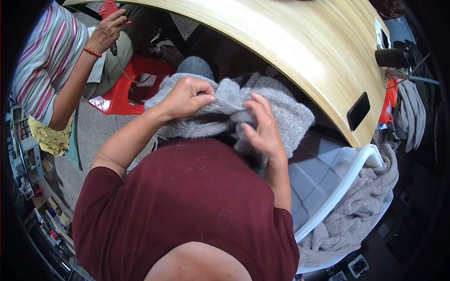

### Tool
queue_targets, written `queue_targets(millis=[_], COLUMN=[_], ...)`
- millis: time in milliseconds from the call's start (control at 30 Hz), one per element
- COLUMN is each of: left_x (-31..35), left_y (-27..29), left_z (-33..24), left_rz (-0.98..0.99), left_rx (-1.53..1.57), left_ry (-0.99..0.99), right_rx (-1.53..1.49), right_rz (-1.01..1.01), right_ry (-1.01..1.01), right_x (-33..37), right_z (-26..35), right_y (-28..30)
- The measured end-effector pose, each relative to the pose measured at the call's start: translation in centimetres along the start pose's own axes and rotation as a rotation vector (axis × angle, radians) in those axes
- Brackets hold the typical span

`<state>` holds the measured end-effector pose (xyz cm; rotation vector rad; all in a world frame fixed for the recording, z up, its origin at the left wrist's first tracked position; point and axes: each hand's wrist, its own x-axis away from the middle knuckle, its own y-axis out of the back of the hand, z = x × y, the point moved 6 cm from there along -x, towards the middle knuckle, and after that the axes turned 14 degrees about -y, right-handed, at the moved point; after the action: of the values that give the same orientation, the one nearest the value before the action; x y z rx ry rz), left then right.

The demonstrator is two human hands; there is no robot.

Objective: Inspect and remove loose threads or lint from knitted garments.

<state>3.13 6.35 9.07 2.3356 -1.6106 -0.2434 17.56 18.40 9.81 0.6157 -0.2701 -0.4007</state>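
Grey knit fabric (283, 110) lies bunched across the lap of a person in a maroon shirt (187, 196), beneath the near edge of a pale wooden tabletop (281, 35). Left hand (186, 97) pinches a raised fold of it between thumb and curled forefinger. Right hand (263, 124) is loosely spread beside that fold, thumb well apart from the forefinger, fingertips against the knit; whether they grip any of it I cannot tell. A black phone (358, 111) lies on the tabletop toward the right, and a black cylinder (393, 57) lies near its far right edge. Below, a white plastic bin (370, 152) holds more grey knitwear (344, 225). At upper left, a co-worker's hand (105, 35), with a beaded bracelet (92, 51) at the wrist, grasps a red corded tool (108, 9) near a red stool (123, 93).
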Motion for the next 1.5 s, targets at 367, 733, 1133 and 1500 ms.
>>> queue_targets(millis=[367,733,1133,1500], left_x=[0.7,1.4,0.7,1.1], left_y=[-1.5,-2.5,-2.9,-2.2], left_z=[-2.9,-0.9,-0.5,-0.4], left_rz=[0.097,0.009,-0.202,-0.242], left_rx=[0.064,0.574,0.545,0.921], left_ry=[-0.179,0.167,0.074,0.238], right_rx=[-0.383,-0.246,-0.59,-0.127], right_rz=[-0.042,-0.144,-0.021,-0.405], right_ry=[0.04,0.196,-0.105,0.196], right_x=[-0.8,-0.3,-0.6,-0.1], right_z=[3.8,4.7,2.4,3.2], right_y=[-1.9,-1.6,-2.5,-0.1])
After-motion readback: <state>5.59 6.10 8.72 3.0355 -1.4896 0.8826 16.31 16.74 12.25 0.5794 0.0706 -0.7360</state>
